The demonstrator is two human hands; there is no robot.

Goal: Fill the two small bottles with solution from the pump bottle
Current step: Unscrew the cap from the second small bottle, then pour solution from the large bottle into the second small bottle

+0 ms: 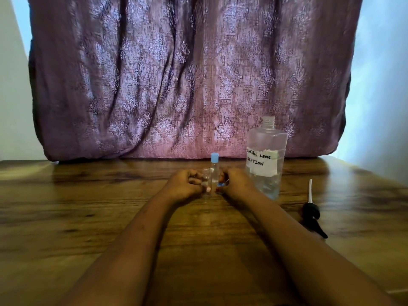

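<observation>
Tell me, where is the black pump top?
The black pump top lies on the wooden table, right of the big clear labelled bottle.

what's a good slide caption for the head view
Left hand steadies an uncapped small bottle, right hand holds its blue cap, beside the open solution bottle.

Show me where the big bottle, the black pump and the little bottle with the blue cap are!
big bottle point(266, 146): head view, on its clear upper body.
black pump point(310, 212): head view, on its black head.
little bottle with the blue cap point(214, 157): head view, on the cap.
</observation>
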